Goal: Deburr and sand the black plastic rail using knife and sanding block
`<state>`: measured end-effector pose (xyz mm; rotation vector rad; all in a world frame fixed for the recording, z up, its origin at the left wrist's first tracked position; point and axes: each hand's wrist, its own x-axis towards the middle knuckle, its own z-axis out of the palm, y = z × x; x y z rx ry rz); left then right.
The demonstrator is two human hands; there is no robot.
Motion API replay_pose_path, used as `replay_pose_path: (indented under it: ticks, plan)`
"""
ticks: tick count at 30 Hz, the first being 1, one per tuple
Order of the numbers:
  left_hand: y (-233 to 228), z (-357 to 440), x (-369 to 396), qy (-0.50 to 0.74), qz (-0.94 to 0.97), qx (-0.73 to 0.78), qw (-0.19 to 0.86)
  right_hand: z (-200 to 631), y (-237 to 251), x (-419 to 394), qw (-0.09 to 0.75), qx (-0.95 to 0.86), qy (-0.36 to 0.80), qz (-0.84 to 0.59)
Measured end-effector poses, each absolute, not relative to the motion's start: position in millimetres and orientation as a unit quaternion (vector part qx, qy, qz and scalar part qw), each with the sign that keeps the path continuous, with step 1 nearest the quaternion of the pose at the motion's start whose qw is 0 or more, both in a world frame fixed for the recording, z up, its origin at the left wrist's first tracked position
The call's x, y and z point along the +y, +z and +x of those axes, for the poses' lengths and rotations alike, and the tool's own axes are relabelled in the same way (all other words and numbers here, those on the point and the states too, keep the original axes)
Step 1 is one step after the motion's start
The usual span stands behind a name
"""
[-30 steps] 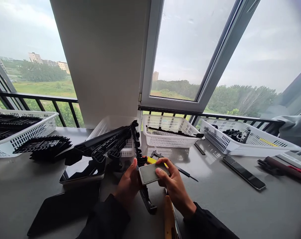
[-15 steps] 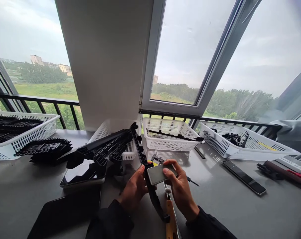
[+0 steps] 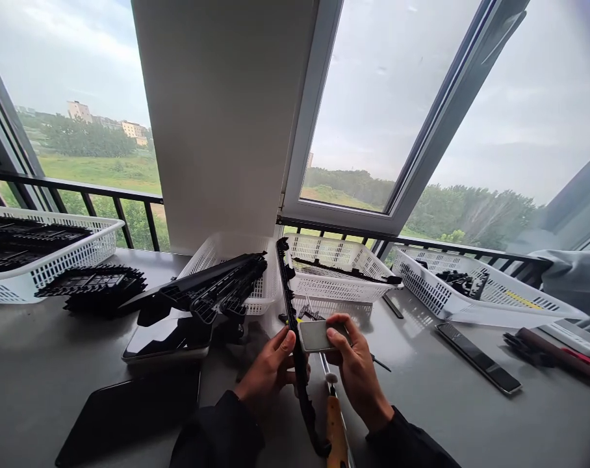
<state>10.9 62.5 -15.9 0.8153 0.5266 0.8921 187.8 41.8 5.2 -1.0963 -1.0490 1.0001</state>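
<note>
My left hand (image 3: 270, 367) is closed around the middle of a long black plastic strip (image 3: 302, 390), which stands nearly upright with notches along its edge. Between the thumb and fingers of my right hand (image 3: 356, 364) is a flat grey rectangular block (image 3: 317, 337). The block's left end meets the strip just beside my left thumb; whether it presses on it I cannot tell. Beneath my hands lies a tool with a wooden handle (image 3: 336, 429) and a metal shaft. Some of my left fingers are hidden behind the strip.
Long black plastic parts (image 3: 217, 286) lean over a white basket (image 3: 212, 250) at centre left. More white baskets with black parts line the window side. A dark tablet-like panel (image 3: 134, 409) lies front left; a black phone-like bar (image 3: 477, 357) lies right. Stacked black parts (image 3: 97, 283) sit far left.
The strip has turned more upright, and its top end has moved right. The grey block has risen slightly and is more level, still in my right hand. The whole view has shifted a little.
</note>
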Motion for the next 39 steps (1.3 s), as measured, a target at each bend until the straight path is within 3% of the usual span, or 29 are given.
replay_pose_path:
  ticks: [4,12,25,30,36,39]
  plan:
    - [-11.0,9.6,61.4,0.419,0.39,0.257,0.778,190.0,5.0,42.4,0.626,-0.47,0.369,-0.501]
    - [-9.6,8.9,63.8,0.438,0.395,0.259,0.765,189.0,5.7,44.2,0.627,-0.468,0.365,-0.504]
    - [-5.1,7.9,64.9,0.448,0.394,0.265,0.758,184.1,9.9,41.6,0.603,-0.451,0.453,-0.478]
    - [-6.4,6.5,64.8,0.447,0.398,0.275,0.753,187.6,8.9,45.2,0.627,-0.44,0.401,-0.502]
    - [-8.5,6.0,64.3,0.424,0.411,0.273,0.759,192.5,15.9,44.3,0.654,-0.34,0.556,-0.384]
    - [-8.6,7.1,64.2,0.409,0.421,0.268,0.764,191.1,15.9,46.2,0.633,-0.357,0.561,-0.396]
